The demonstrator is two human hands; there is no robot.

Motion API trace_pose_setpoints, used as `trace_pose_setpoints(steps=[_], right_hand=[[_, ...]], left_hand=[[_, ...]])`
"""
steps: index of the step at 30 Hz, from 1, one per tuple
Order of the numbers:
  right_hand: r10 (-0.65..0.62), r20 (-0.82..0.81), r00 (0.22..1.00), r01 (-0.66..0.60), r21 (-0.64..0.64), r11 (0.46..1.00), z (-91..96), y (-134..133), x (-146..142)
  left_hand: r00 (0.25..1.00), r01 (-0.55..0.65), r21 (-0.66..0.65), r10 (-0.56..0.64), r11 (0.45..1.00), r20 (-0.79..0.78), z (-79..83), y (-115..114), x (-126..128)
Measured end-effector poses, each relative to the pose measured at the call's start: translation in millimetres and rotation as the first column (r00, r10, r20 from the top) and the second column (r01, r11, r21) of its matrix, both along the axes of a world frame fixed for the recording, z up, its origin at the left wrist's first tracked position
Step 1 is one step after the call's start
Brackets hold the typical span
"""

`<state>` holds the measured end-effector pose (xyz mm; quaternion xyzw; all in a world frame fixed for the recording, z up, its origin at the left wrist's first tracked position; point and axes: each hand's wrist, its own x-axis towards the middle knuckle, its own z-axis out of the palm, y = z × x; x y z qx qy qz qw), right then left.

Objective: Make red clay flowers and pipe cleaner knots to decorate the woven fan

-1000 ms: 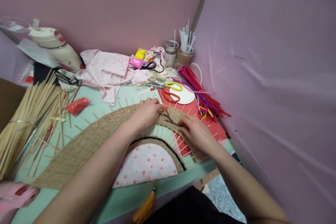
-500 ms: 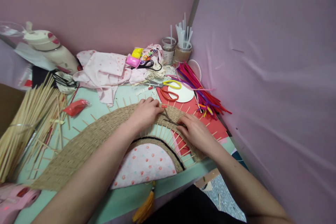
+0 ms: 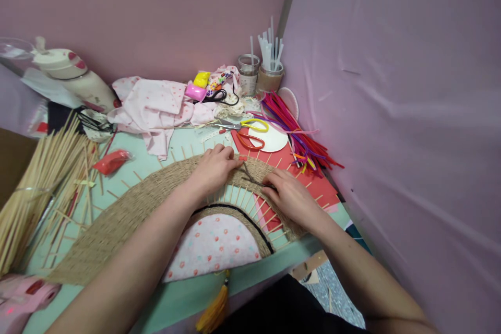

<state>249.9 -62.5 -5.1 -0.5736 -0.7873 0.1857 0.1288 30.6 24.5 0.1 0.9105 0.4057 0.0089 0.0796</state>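
Observation:
A large half-ring fan of woven straw-coloured cord (image 3: 129, 211) lies on the table, with thin wooden sticks poking out along its edges. On its upper right part rests a thin, forked brown twig (image 3: 252, 181). My right hand (image 3: 289, 195) pinches the twig's right end between thumb and fingers. My left hand (image 3: 215, 167) leans on the weave, its curled fingertips closed at the twig's upper end; the exact contact is partly hidden. Just beside those fingertips sits a small red piece (image 3: 242, 158). Inside the arc is a half-round of dotted pink cloth (image 3: 215, 245), edged in black, with an orange tassel (image 3: 214, 309).
Scissors (image 3: 250, 125) and a white oval (image 3: 270, 137) lie behind the fan. Pipe cleaners (image 3: 299, 133) are heaped at right, near jars of glue sticks (image 3: 270, 81). Bundled wooden sticks (image 3: 31, 203), a red packet (image 3: 111, 162) and a pink glue gun (image 3: 27, 297) are at left.
Both hands stay in nearly the same place on the fan and twig. The whole view has shifted slightly, so things sit a little further left.

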Motion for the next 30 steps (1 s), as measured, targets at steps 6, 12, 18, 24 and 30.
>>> trace_pose_setpoints(steps=[6, 12, 18, 24, 30], right_hand=[[0.007, 0.002, 1.0, -0.007, 0.008, 1.0, -0.9, 0, 1], [0.008, 0.007, 1.0, -0.008, 0.01, 1.0, -0.8, 1, 1], [0.014, -0.01, 1.0, -0.013, 0.014, 1.0, -0.2, 0, 1], [0.015, -0.021, 1.0, -0.014, 0.026, 1.0, -2.0, -1, 1], [0.014, -0.017, 1.0, -0.014, 0.019, 1.0, -1.6, -1, 2]], left_hand=[[0.998, -0.014, 0.031, 0.012, 0.999, 0.064, -0.8, 0, 2], [0.996, -0.006, 0.017, 0.004, 1.0, 0.092, -5.1, -1, 5], [0.992, -0.035, 0.025, 0.031, 0.999, 0.125, -5.4, 3, 5], [0.999, -0.045, 0.026, 0.046, 0.999, -0.021, -1.0, -4, 12], [0.996, -0.087, 0.012, 0.087, 0.996, -0.034, -2.3, -8, 19]])
